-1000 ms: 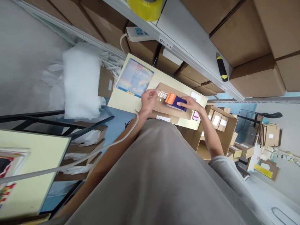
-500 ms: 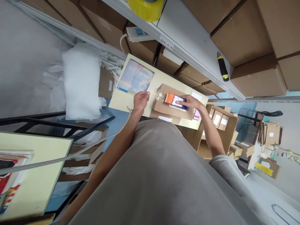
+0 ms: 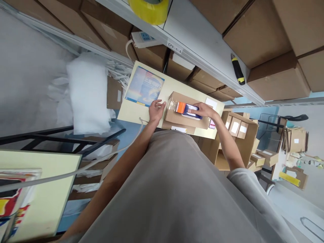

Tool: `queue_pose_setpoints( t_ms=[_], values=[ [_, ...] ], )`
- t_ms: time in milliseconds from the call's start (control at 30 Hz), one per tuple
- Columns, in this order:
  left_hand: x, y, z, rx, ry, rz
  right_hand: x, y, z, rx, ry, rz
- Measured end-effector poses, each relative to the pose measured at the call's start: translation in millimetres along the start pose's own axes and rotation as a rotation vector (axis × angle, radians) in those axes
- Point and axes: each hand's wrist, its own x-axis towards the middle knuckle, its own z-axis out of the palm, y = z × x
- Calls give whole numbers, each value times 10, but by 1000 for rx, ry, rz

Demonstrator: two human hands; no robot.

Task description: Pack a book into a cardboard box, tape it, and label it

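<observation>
A closed cardboard box (image 3: 174,116) lies on the pale yellow tabletop (image 3: 129,113), with shiny clear tape over its left end. My right hand (image 3: 204,110) is closed around an orange-and-blue tape dispenser (image 3: 181,108), held over the top of the box. The dispenser's orange end points left, and part of its body is hidden under my fingers. Just off the box's left end is my left hand (image 3: 156,110), its fingers apart and nothing visible in them. A white label (image 3: 179,129) shows on cardboard at the table's near edge.
A printed blue sheet (image 3: 144,86) lies on the table's left part, a phone (image 3: 212,124) at its right. Above run a shelf with a yellow tape roll (image 3: 149,13) and a cutter knife (image 3: 238,70). An open carton (image 3: 249,141) holds smaller boxes. A cable (image 3: 101,162) crosses at left.
My left hand has opened from a pinch and moved right, closer to the box's taped end. The tape dispenser in my right hand has shifted slightly left and turned a little.
</observation>
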Motion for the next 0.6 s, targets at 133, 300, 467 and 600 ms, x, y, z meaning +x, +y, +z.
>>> queue_pose_setpoints(
  t_ms=[133,300,467,600],
  values=[
    [-139,138,79,105,-75,144,35,31,38,-9,-1,-33],
    [-222,202,137,122,-13,112,-15,93,2,-96,11,-22],
    [-220,217,132,150,56,105,-770,605,-404,-62,-7,131],
    [-213,202,176,175,84,81,-1546,1256,-762,-17,4,336]
  ],
)
